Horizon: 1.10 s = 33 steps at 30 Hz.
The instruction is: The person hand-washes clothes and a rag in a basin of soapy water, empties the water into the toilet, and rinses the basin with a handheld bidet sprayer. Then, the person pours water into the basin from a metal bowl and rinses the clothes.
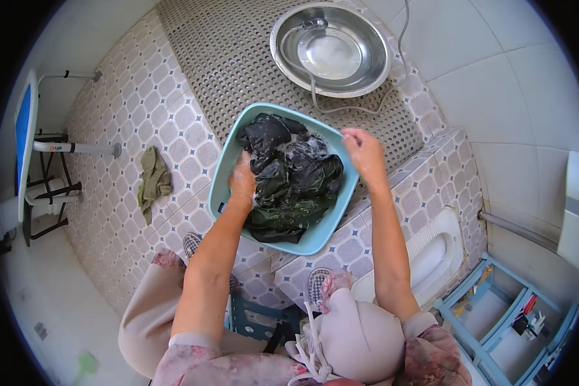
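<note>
A light blue square plastic basin (220,192) stands on the floor in front of me, with dark wet clothes (289,174) and white suds inside. My left hand (241,182) is down inside the basin at its left side, wet and foamy. Its fingers are closed on the edge of the dark clothes, the fingertips partly hidden by cloth and suds. At the basin's upper right corner, my right hand (365,156) has its fingers curled together at the rim. Some of those fingertips are hidden from view.
A metal bowl (379,67) holding a shower head and hose sits on a perforated grey mat (202,48). An olive cloth (153,182) lies on the tiles. Right are a squat toilet (441,248) and blue rack (486,338); a blue-seated folding chair (26,141) stands left.
</note>
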{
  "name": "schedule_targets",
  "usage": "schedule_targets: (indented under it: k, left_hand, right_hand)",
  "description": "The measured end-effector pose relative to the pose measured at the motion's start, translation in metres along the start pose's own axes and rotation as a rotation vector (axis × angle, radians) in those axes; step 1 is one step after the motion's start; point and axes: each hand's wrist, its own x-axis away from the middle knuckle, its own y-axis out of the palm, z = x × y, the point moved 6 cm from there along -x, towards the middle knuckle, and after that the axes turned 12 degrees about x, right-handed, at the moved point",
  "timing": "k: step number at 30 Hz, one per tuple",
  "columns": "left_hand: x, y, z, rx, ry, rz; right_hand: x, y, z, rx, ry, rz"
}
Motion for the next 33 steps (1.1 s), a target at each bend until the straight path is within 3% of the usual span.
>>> schedule_targets:
  k: [3,6,9,10,14,18,21,25,26,31,32,33]
  left_hand:
    - [0.006,-0.008,0.011,0.323,-0.162,0.081]
    - [0.005,-0.01,0.014,-0.082,0.107,-0.022]
    - [0.022,-0.038,0.07,-0.095,0.277,-0.078]
    - [0.029,-0.05,0.09,-0.088,0.453,-0.011]
    - [0.049,-0.082,0.153,-0.237,0.774,0.021]
    - [0.076,-0.087,0.18,-0.467,0.871,-0.015]
    - [0.103,-0.077,0.199,-0.282,0.738,-0.41]
    - [0.1,-0.095,0.173,-0.208,0.843,-0.344]
    - [0.096,-0.098,0.171,-0.251,0.885,-0.298]
    - [0.093,-0.069,0.113,-0.072,0.795,-0.268]
    - [0.096,-0.059,0.106,-0.049,0.856,-0.305]
    - [0.096,-0.048,0.087,-0.118,0.759,-0.371]
  right_hand:
    - [0.022,0.021,-0.036,0.298,-0.299,-0.035]
    - [0.029,0.065,-0.012,0.337,-0.319,-0.072]
    - [0.034,0.084,0.008,0.248,-0.098,-0.206]
    - [0.03,0.089,0.019,0.218,-0.096,-0.222]
    - [0.023,0.093,0.025,-0.712,0.134,-0.467]
    - [0.013,0.061,-0.002,-1.21,0.35,-0.56]
    - [0.012,0.071,-0.036,-0.962,0.141,-0.695]
    - [0.021,0.076,-0.039,-0.112,-0.414,-0.357]
    - [0.035,0.077,-0.041,-0.029,-0.482,-0.295]
    - [0.113,0.083,-0.061,0.059,-0.533,-0.027]
    - [0.125,0.085,-0.062,0.104,-0.547,0.032]
    - [0.13,0.096,-0.052,0.13,-0.499,0.029]
